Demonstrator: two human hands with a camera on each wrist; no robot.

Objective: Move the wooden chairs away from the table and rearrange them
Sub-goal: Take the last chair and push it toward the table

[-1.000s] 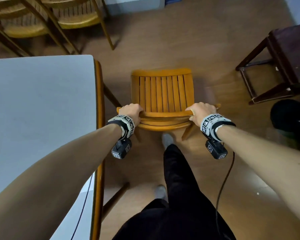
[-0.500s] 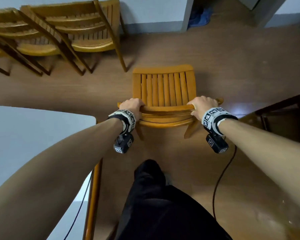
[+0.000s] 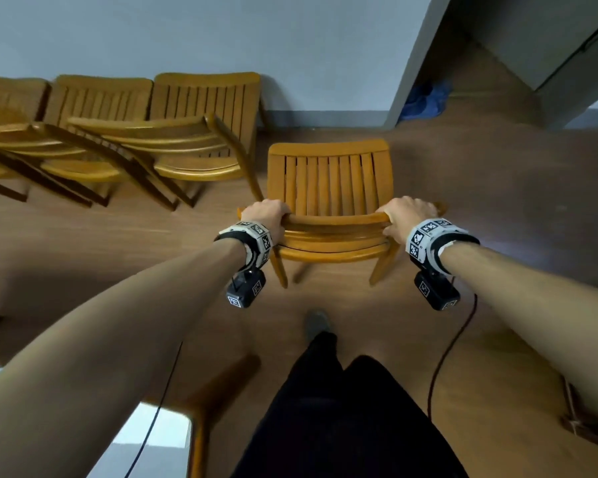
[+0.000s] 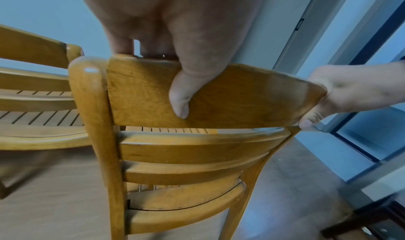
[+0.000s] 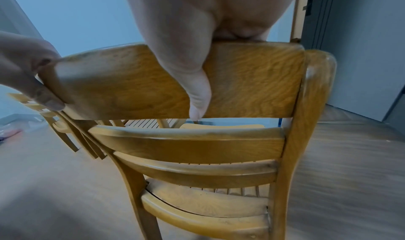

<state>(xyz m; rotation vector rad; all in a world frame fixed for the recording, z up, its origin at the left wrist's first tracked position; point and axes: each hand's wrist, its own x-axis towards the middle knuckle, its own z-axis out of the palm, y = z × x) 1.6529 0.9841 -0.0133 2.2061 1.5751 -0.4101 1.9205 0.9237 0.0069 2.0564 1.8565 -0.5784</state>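
Note:
A wooden chair (image 3: 330, 182) with a slatted seat stands in front of me on the brown floor, its back toward me. My left hand (image 3: 266, 215) grips the left end of its top rail (image 4: 230, 96), thumb on the near face. My right hand (image 3: 406, 213) grips the right end of that rail (image 5: 252, 81) the same way. Each wrist view shows the other hand on the far end of the rail. A row of similar wooden chairs (image 3: 173, 146) stands along the wall, just left of the held chair.
The white table's corner (image 3: 159, 432) with its wooden edge shows at the lower left, behind my left arm. A grey wall (image 3: 221, 39) lies ahead, with a doorway and a blue cloth (image 3: 425, 98) at the upper right. My dark-trousered legs (image 3: 342, 408) are below.
I have carried the chair away from the table toward the wall; the table slid back to the lower left, and the row of chairs now sits close on the left. Both hands kept their hold.

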